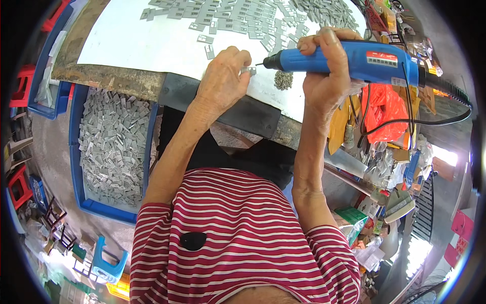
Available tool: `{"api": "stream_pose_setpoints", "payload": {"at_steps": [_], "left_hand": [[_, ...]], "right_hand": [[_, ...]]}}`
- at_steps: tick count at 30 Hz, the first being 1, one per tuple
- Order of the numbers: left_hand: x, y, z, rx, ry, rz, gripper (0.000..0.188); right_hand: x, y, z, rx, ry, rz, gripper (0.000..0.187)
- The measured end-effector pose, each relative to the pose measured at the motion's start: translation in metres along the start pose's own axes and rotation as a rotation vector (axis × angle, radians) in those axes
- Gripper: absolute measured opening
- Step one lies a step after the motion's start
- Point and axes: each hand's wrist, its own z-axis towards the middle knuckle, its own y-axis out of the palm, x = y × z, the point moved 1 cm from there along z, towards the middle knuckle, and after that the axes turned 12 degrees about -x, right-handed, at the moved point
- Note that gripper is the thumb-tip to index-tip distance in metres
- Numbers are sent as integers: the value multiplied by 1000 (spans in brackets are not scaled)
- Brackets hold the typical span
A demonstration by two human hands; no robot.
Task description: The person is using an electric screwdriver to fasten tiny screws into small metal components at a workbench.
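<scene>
With the left hand (223, 76) pinching a small grey rectangular piece (252, 71) over the flat white sheet (152, 43) and the right hand (331, 68) gripping a blue corded power driver (349, 58), steadying the piece and aligning the thin dark bit (260, 64) squarely seems wise.

Two hands (223, 78), one blue electric screwdriver (372, 63), one pile of tiny metal parts (283, 80), one red plastic bag (383, 114) and one grey piece (249, 70) in the fingers are counted; the loose grey pieces (114, 147) heaped in one blue bin (75, 157) cannot be.
</scene>
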Motion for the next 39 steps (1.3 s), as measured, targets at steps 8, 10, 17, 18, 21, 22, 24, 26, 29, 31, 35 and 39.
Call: {"api": "stream_pose_setpoints", "payload": {"at_steps": [8,10,17,18,21,22,24,26,29,31,35,39], "left_hand": [[6,-1,0,63,47,-35,24],[7,-3,0,79,60,-76,23],[10,-4,0,62,42,-143,17],[8,-4,0,70,59,-136,18],[8,-4,0,56,48,-123,16],[8,-3,0,56,48,-123,16],[7,-3,-1,44,31,-118,15],[7,-3,-1,39,30,-114,15],[8,-3,-1,30,25,-105,14],[8,-3,-1,27,20,-98,14],[8,-4,-1,33,25,-109,13],[7,-2,-2,21,27,-114,12]], "right_hand": [[-13,-3,-1,125,71,172,23],[-14,-4,0,118,71,198,24],[-13,-6,-1,132,78,166,25],[-13,-6,-2,135,78,158,25],[-11,-8,-1,118,70,172,26],[-11,-8,-2,119,70,172,26],[-11,-7,-2,108,69,171,26],[-11,-6,-2,118,68,157,26],[-11,-5,-3,122,62,143,25],[-11,-5,-3,115,58,143,25],[-10,-6,-2,111,58,133,24],[-10,-6,-3,118,55,121,23]]}}
